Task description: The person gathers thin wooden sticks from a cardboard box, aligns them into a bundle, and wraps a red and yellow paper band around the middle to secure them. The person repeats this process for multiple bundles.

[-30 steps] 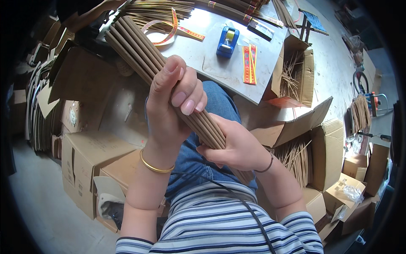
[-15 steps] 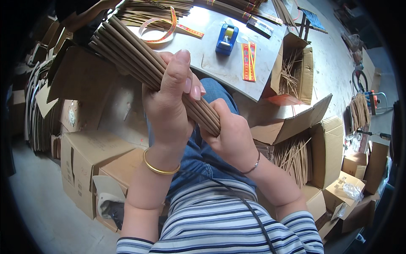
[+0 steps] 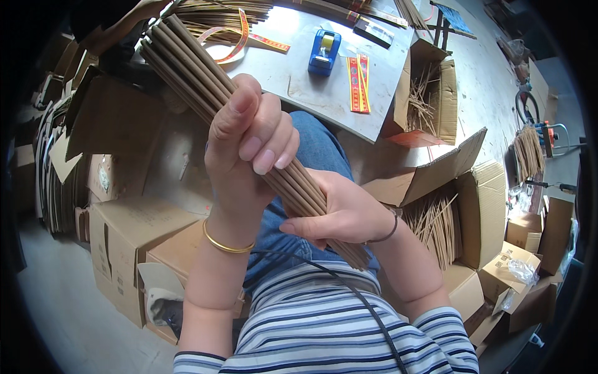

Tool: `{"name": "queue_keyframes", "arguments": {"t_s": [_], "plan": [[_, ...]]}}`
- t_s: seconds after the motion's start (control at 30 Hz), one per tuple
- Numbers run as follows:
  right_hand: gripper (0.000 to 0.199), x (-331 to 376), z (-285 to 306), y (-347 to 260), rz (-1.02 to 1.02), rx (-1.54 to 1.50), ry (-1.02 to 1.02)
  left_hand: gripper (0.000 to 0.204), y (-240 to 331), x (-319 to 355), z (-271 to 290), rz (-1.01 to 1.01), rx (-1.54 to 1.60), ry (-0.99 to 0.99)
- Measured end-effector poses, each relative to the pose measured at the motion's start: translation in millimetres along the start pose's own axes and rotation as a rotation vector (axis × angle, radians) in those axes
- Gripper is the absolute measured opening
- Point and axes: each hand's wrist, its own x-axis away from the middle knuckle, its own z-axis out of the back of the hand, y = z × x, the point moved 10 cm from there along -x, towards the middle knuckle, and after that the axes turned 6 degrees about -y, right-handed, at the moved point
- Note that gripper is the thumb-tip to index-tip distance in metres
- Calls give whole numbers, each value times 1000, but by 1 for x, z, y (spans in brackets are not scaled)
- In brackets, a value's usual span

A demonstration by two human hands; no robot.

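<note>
A thick bundle of brown incense sticks (image 3: 193, 71) slants across my lap, from the upper left down to the lower right. My left hand (image 3: 246, 137) is closed round its middle, thumb and fingertips curled over the top. Lower down, my right hand (image 3: 355, 209) grips the bundle, its thumb lying across the sticks and its other fingers mostly hidden beneath. The lower ends stick out past this hand, near the striped shirt. At the upper end the sticks fan slightly and sit unevenly.
On the table (image 3: 299, 87) are a blue tape dispenser (image 3: 324, 53), red and yellow paper strips (image 3: 359, 84) and more sticks (image 3: 218, 15). Open cartons with sticks (image 3: 436, 230) stand at the right, closed cartons (image 3: 124, 237) at the left. Another person's arm (image 3: 118, 31) shows at the upper left.
The bundle has slid down through my right hand, so its lower ends now show beyond it. That hand's thumb has swung across the sticks. My left fingers have wrapped further over the bundle.
</note>
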Motion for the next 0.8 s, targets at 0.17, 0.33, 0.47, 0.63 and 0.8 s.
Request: {"name": "queue_keyframes", "arguments": {"t_s": [0.17,0.33,0.47,0.63,0.8], "plan": [[21,-5,-2,9,-22,12,-43,18,6,-1,-1,-12,-113,-32],[27,5,31,-21,303,879,623,18,26,17,19,-282,-512,478],[30,4,26,-5,274,588,338,21,-7,1,-2,76,16,-50],[37,22,22,-15,446,913,772,22,19,14,20,-152,-355,203],[28,-1,-12,12,202,290,-152,19,-14,8,-42,118,398,-366]]}}
